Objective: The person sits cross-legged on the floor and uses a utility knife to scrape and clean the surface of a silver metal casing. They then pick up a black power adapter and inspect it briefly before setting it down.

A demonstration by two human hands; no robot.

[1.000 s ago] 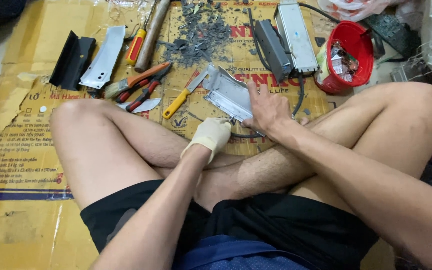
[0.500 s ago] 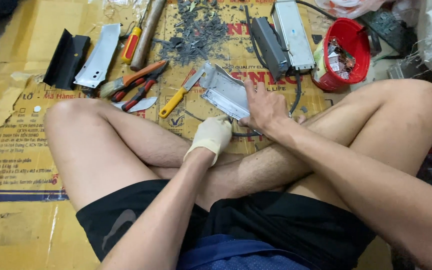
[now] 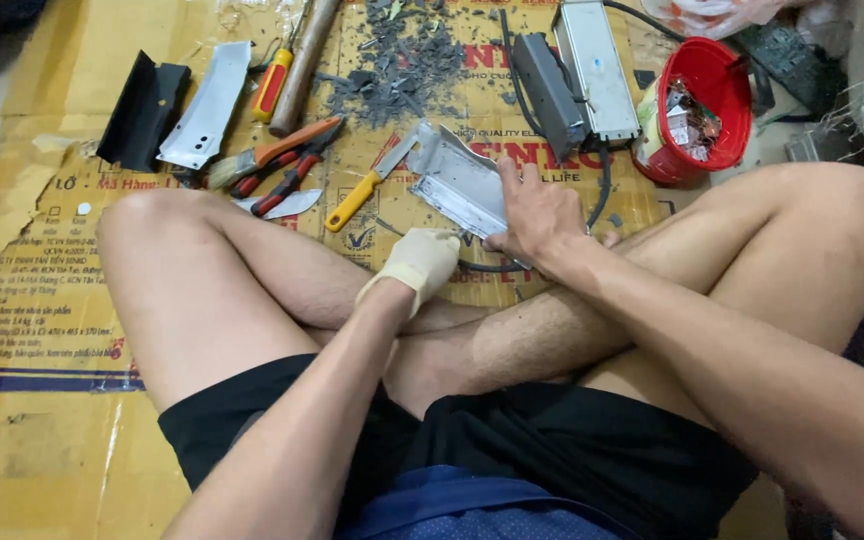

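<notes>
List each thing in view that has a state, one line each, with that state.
Left hand: gloved, closed at the near edge of the metal casing.
Right hand: bare, pressed flat on the casing.
Metal casing: opened, bent, lying on the cardboard.
Red bucket: upright, holding small scrap parts.
Grey box units: closed, lying side by side.
Red-handled pliers: lying flat; whether shut, cannot tell.
Yellow-handled knife: lying flat, untouched.
</notes>
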